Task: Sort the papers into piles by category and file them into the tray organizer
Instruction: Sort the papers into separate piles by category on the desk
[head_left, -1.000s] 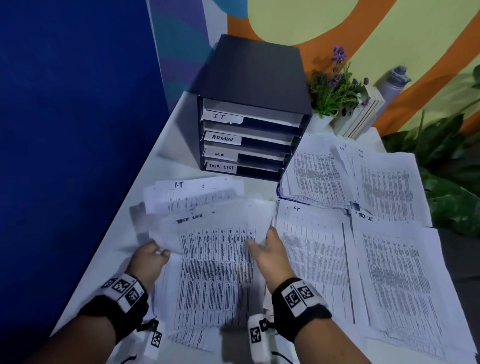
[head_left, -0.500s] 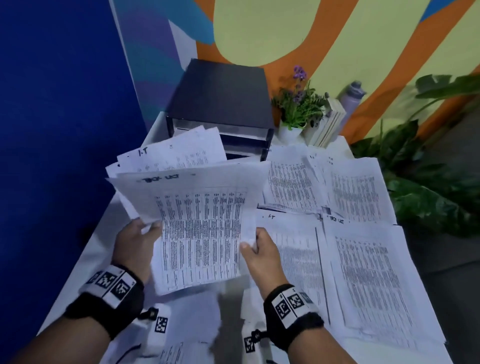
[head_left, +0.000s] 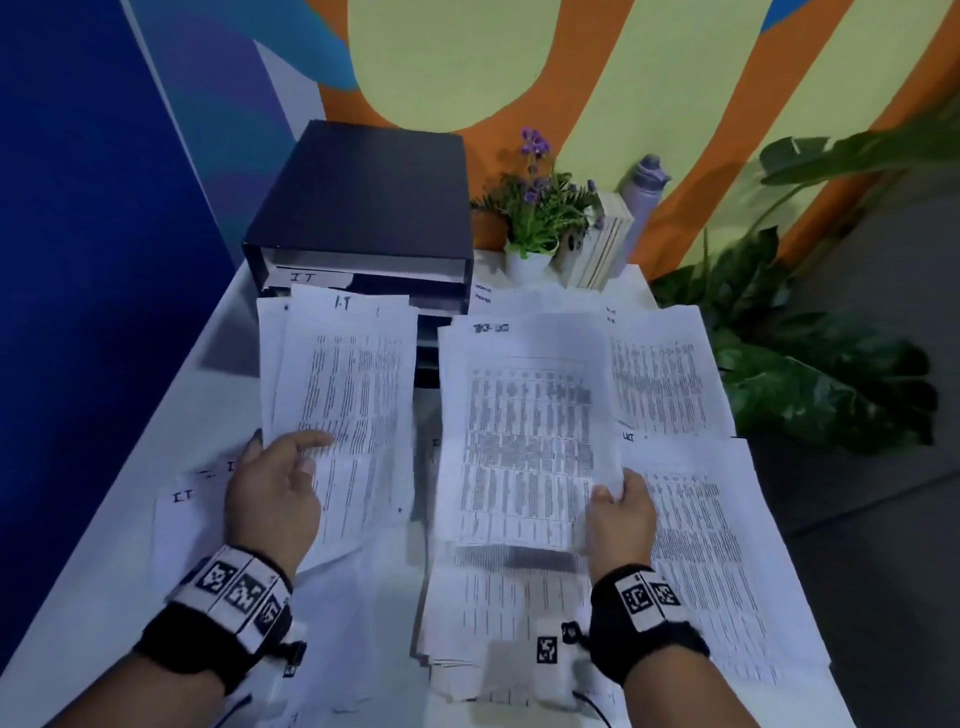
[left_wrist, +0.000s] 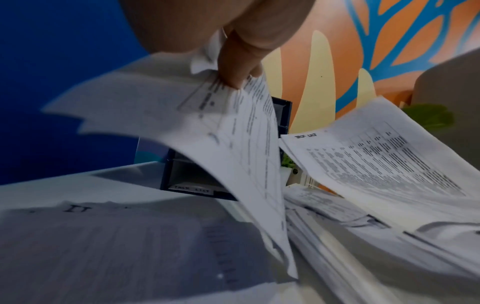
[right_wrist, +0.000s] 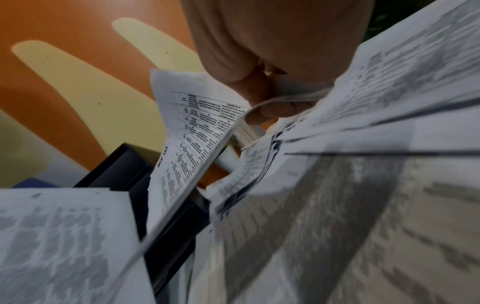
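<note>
The left hand (head_left: 272, 491) pinches the I.T sheets (head_left: 343, 384) and the right hand (head_left: 621, 512) pinches the Task List sheet (head_left: 524, 421) — both aloft above the tabletop (head_left: 171, 415). Loose corner holds risk sheets slipping into the wrong piles.

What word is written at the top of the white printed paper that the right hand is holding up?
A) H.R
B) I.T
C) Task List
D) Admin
C: the white printed paper pinched at its lower corner by the right hand has "Task List" handwritten at its top, while the white sheets gripped by the left hand read "I.T".
</note>
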